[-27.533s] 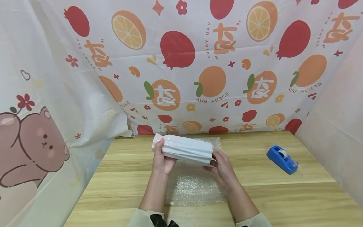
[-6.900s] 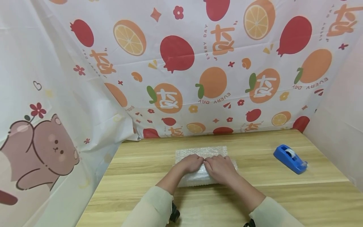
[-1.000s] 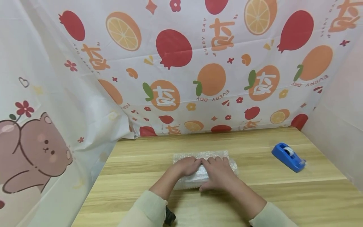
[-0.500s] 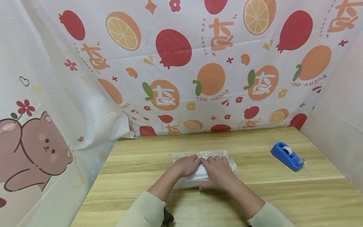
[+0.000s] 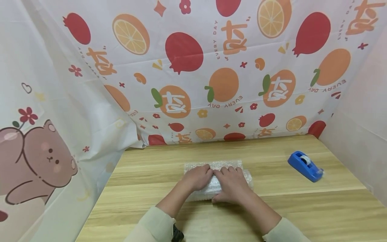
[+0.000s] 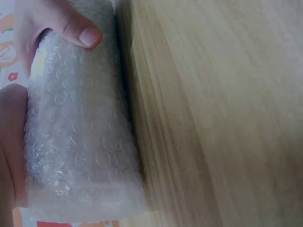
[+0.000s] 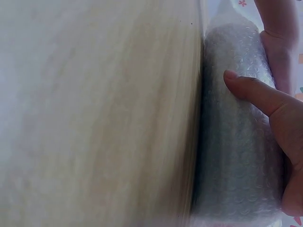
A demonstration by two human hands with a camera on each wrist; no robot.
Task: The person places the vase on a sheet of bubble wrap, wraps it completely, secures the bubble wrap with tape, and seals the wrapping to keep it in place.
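A roll of clear bubble wrap [image 5: 208,190] lies crosswise on the table under both hands. The white ribbed vase from the oldest frame is inside it, hidden by the layers. My left hand [image 5: 198,177] curls over the top at the left half, its fingertips out of sight. Beside it, my right hand [image 5: 231,184] grips the right half, fingers over the far side and thumb [image 7: 246,88] on the near side. A flap of the wrap [image 5: 225,164] sticks out behind the knuckles. From the left wrist, the wrapped vase [image 6: 83,137] shows its bubbled surface and loose end.
A blue tape dispenser [image 5: 305,166] with a roll of clear tape stands at the right of the wooden table [image 5: 145,188]. Fruit-print cloth [image 5: 223,84] hangs along the back edge, and pale sheets [image 5: 99,134] close off both sides.
The bare vase held over flat bubble wrap 27.5 seconds ago is now rolled up in it. Since 6.9 seconds ago the right thumb has come down on the near side. Over the last second, hands stay put.
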